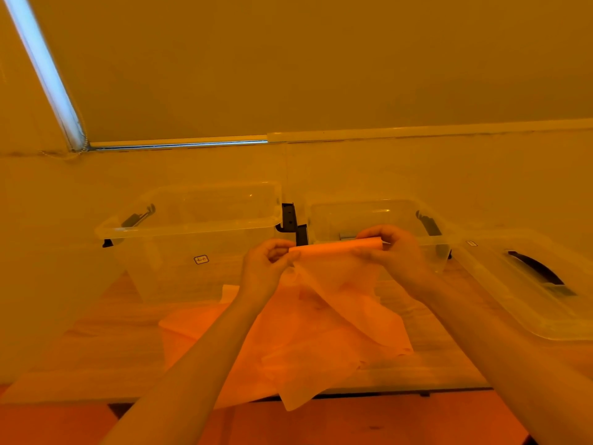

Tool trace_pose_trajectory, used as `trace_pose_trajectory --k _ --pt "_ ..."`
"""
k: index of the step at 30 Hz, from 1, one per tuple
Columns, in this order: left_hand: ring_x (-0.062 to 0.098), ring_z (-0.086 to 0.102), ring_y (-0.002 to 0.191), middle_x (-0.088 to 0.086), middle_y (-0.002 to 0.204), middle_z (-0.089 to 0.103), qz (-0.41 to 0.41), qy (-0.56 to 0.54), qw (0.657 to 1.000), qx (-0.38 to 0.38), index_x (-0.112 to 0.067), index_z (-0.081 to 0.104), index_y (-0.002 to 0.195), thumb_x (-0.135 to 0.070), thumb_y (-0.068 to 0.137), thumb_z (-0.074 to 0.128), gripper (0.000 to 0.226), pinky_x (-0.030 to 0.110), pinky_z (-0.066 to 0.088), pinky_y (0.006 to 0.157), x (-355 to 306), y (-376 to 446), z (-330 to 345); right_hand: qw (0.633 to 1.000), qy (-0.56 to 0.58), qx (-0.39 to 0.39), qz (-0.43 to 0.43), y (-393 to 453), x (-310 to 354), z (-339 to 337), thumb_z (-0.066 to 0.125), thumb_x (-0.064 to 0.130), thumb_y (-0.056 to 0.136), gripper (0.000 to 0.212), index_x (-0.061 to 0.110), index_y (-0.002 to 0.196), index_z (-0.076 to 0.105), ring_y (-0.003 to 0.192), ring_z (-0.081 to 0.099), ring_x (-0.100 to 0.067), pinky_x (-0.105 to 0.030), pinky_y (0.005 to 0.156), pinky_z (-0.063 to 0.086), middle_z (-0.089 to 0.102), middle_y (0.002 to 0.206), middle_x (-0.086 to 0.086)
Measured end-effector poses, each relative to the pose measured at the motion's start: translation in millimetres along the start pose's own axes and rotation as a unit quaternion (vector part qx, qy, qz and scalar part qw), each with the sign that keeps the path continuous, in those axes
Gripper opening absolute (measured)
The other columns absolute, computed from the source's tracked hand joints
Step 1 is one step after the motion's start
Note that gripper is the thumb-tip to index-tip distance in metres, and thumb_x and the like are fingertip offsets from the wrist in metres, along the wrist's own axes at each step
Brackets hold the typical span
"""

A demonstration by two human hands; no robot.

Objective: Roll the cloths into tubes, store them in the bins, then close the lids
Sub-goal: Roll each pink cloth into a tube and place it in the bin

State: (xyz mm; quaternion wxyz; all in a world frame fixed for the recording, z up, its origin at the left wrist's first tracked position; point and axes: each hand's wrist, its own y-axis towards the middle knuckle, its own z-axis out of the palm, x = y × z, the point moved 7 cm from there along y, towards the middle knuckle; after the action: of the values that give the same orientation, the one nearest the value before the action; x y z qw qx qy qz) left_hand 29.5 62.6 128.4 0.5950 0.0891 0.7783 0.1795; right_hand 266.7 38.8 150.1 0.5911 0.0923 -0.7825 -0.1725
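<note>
Orange-lit table (112,358) against a wall, two clear bins (192,239) open behind; left hand (266,268) and right hand (391,248) each pinch one end of a half-rolled cloth (337,245) held above more cloths (288,342); rolling evenly at both ends should keep the tube straight.
</note>
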Motion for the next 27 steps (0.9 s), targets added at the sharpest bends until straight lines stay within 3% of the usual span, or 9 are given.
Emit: trace_pose_trajectory --k 4,7,9,15,21,24,27 --pt "-0.002 0.061 0.085 -0.011 0.093 0.065 0.008 0.007 1.000 -0.005 -0.022 0.067 0.099 -0.020 0.086 0.069 0.014 0.010 0.050 0.062 -3.6 2.9 -1.7 1.000 -0.004 0.008 -0.007 2.7 5.8 -2.2 0.072 0.002 0.079 0.026 0.023 0.093 0.066 0.090 0.061 -0.007 -0.016 0.063 0.051 0.064 0.100 0.005" --pt "0.012 0.066 0.092 -0.003 0.098 0.068 0.003 -0.036 0.999 0.006 -0.025 0.064 0.096 -0.016 0.086 0.068 0.015 0.024 0.058 0.071 -9.2 6.9 0.2 1.000 0.016 0.002 -0.010 5.6 13.3 -5.6 0.073 0.005 0.080 0.020 0.020 0.092 0.067 0.081 0.062 -0.002 -0.014 0.061 0.051 0.065 0.094 0.004" --pt "0.016 0.067 0.091 0.001 0.100 0.068 -0.004 -0.058 0.998 0.003 -0.024 0.062 0.094 -0.014 0.086 0.068 0.015 0.032 0.060 0.070 -14.0 9.8 1.2 0.999 0.035 -0.006 -0.011 7.8 17.6 -8.5 0.074 0.007 0.079 0.018 0.016 0.093 0.068 0.080 0.063 -0.006 -0.015 0.060 0.052 0.066 0.091 0.002" --pt "0.001 0.059 0.096 -0.013 0.097 0.064 0.040 -0.029 0.999 0.004 -0.025 0.064 0.085 -0.010 0.085 0.069 0.015 0.038 0.055 0.085 -29.4 16.9 4.2 0.999 0.035 -0.022 -0.019 14.2 22.9 -17.0 0.073 0.007 0.081 0.017 0.018 0.092 0.065 0.081 0.063 -0.013 -0.019 0.060 0.053 0.064 0.095 0.001" --pt "-0.005 0.060 0.079 -0.011 0.089 0.066 0.054 -0.029 0.998 0.001 -0.021 0.070 0.094 -0.015 0.086 0.069 0.010 0.021 0.053 0.075 -40.3 17.4 5.8 0.999 0.027 -0.028 -0.025 15.9 28.7 -23.8 0.074 0.006 0.080 0.015 0.016 0.088 0.068 0.080 0.062 -0.008 -0.017 0.061 0.053 0.065 0.095 0.000" --pt "-0.001 0.062 0.082 -0.011 0.090 0.066 0.046 -0.019 0.999 0.012 -0.018 0.070 0.099 -0.012 0.082 0.073 0.018 0.023 0.055 0.077 -38.0 18.0 6.9 1.000 0.002 -0.015 -0.028 14.5 28.7 -23.7 0.075 0.001 0.077 0.023 0.019 0.089 0.068 0.088 0.062 -0.009 -0.017 0.064 0.053 0.065 0.099 0.004" --pt "0.006 0.064 0.085 -0.011 0.092 0.067 0.049 -0.031 0.998 0.019 -0.027 0.068 0.091 -0.012 0.083 0.072 0.018 0.029 0.055 0.078 -37.2 17.8 7.2 0.999 -0.007 -0.017 -0.027 12.1 28.4 -24.9 0.075 0.005 0.078 0.020 0.019 0.090 0.069 0.086 0.062 -0.006 -0.016 0.063 0.053 0.066 0.096 0.005"
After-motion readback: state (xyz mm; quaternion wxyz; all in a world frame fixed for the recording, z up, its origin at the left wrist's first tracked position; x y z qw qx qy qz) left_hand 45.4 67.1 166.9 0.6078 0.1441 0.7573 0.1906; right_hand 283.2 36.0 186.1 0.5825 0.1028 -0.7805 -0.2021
